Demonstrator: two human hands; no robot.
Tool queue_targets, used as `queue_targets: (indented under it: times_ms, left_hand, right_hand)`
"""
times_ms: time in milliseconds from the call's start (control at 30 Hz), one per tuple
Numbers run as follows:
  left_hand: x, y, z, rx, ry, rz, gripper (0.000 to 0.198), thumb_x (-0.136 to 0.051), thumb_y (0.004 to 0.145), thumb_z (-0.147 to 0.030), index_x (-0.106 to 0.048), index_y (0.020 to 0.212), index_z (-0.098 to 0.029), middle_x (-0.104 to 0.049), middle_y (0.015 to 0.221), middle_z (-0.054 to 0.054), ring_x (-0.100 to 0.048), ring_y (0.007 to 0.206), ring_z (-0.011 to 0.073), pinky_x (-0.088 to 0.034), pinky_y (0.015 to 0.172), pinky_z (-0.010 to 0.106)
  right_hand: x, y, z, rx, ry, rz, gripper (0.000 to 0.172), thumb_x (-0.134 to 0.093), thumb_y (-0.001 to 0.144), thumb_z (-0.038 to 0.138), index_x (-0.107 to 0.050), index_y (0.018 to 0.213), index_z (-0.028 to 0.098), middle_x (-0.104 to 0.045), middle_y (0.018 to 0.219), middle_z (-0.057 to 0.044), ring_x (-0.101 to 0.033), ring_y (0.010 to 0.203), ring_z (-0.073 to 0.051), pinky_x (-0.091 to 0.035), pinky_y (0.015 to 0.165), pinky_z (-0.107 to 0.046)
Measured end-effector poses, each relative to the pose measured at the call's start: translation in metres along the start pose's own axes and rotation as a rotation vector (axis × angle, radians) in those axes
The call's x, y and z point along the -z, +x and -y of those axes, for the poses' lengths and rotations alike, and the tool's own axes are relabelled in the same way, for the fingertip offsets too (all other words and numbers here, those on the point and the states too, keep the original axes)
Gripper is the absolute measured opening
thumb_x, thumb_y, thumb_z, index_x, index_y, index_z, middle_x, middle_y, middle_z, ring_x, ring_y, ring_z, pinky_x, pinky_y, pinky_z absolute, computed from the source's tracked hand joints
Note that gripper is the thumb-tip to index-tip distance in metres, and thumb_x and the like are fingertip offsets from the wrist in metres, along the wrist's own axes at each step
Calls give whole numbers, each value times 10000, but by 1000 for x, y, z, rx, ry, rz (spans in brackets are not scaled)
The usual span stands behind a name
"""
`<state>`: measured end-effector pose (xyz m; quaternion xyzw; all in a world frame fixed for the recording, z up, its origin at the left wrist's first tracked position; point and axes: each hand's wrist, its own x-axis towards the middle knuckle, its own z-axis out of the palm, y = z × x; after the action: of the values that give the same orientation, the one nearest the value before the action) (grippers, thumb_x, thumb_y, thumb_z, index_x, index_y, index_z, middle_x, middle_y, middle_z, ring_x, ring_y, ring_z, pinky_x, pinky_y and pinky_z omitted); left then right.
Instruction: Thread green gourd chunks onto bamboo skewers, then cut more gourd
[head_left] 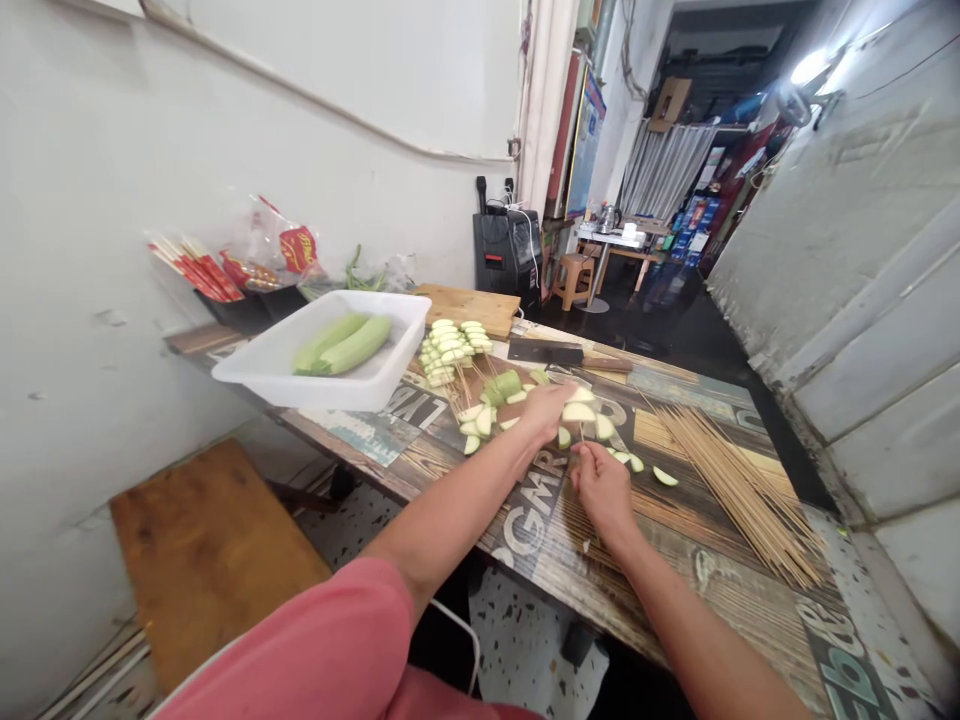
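Note:
My left hand (pixel 549 408) is closed around pale green zucchini slices (pixel 578 412) threaded one above another. Below them, my right hand (pixel 602 482) pinches the thin bamboo skewer (pixel 582 433) that runs up into the slices. Loose half-moon slices (pixel 664 477) lie scattered on the table around both hands. Just left of my left hand is a cut zucchini piece (pixel 504 387), still grouped in slices. Beyond it, several filled zucchini skewers (pixel 448 350) are stacked together. A large bundle of bare bamboo skewers (pixel 739 490) lies to the right of my right hand.
A white plastic tub (pixel 322 393) with two whole zucchini (pixel 352 345) stands at the left. Behind the skewers are a cleaver (pixel 545 351) and a wooden board (pixel 480 310). A black box with packaged chopsticks (pixel 202 270) is against the wall. A black speaker (pixel 506 255) stands beyond the table.

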<state>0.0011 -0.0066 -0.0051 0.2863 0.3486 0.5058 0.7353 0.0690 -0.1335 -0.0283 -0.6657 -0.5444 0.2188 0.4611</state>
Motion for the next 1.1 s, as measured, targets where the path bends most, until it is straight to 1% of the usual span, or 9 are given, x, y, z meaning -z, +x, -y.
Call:
queue_targets:
  times_ms: [133, 233, 300, 400, 500, 667, 833, 933, 1100]
  left_hand:
    - [0, 3, 8, -138, 247, -1, 229, -660, 766, -319, -673, 849, -105, -697, 759, 93, -665, 815, 215, -516, 800, 352]
    - [1, -1, 3, -305, 464, 29, 355, -496, 869, -384, -649, 1040, -113, -703, 912, 117, -647, 923, 221, -484, 870, 371]
    - [2, -7, 0, -469, 734, 105, 385, -423, 901, -366, -597, 1164, -144, -670, 1080, 124, -603, 1046, 218, -425, 958, 385]
    - [-2, -20, 3, -656, 1306, 313, 413, -499, 860, -357, -530, 1249, -223, -546, 1309, 86, -430, 1268, 233, -237, 1089, 460]
    - [-9, -28, 12, -675, 1699, 480, 451, -560, 826, -357, -496, 1260, -251, -515, 1342, 72, -355, 1316, 245, -86, 1099, 541]
    - [-11, -22, 14, -626, 1832, 514, 393, -525, 856, -283, -499, 1244, -223, -538, 1303, 94, -460, 1222, 241, -135, 1076, 545]
    - [-3, -11, 13, -601, 1507, 491, 424, -645, 760, -227, -578, 1178, -234, -587, 1247, 91, -475, 1214, 268, -140, 1091, 522]
    - [-5, -7, 10, -569, 972, 325, 383, -683, 722, -222, -638, 1102, -245, -639, 1141, 64, -533, 1150, 246, -251, 1083, 419]
    - [-6, 0, -10, -162, 8, 283, 338, -492, 886, -231, -539, 1220, -241, -657, 910, 34, -644, 947, 164, -425, 959, 365]
  right_hand:
    - [4, 4, 1, 40, -88, -41, 368, -329, 852, 418, -606, 822, 177, -543, 512, -7, -479, 467, -160, -344, 521, -267]
    - [17, 12, 0, 75, -104, -110, 366, -342, 854, 415, -619, 829, 177, -549, 517, -9, -491, 481, -162, -351, 527, -268]
    - [31, 21, -4, 66, -71, -222, 345, -361, 854, 409, -615, 829, 176, -542, 506, -1, -487, 472, -154, -360, 524, -264]
    - [48, 34, -10, -29, 67, -384, 310, -371, 856, 394, -589, 836, 175, -494, 459, 31, -444, 408, -134, -349, 471, -251]
    - [55, 41, -13, -114, 218, -413, 287, -378, 848, 392, -570, 851, 178, -449, 429, 57, -374, 336, -119, -295, 389, -241]
    - [48, 39, -7, -164, 325, -366, 230, -423, 815, 371, -555, 815, 183, -448, 419, 66, -331, 295, -97, -254, 338, -226]
    - [44, 37, -3, -140, 354, -309, 201, -432, 815, 351, -543, 786, 186, -439, 401, 74, -338, 309, -87, -270, 353, -209]
    - [43, 33, -1, -90, 332, -306, 236, -431, 827, 383, -553, 813, 182, -452, 417, 73, -347, 327, -85, -284, 369, -207]
    - [36, 15, 10, 13, 210, -148, 318, -413, 843, 441, -575, 849, 167, -458, 441, 58, -392, 381, -98, -320, 427, -221]
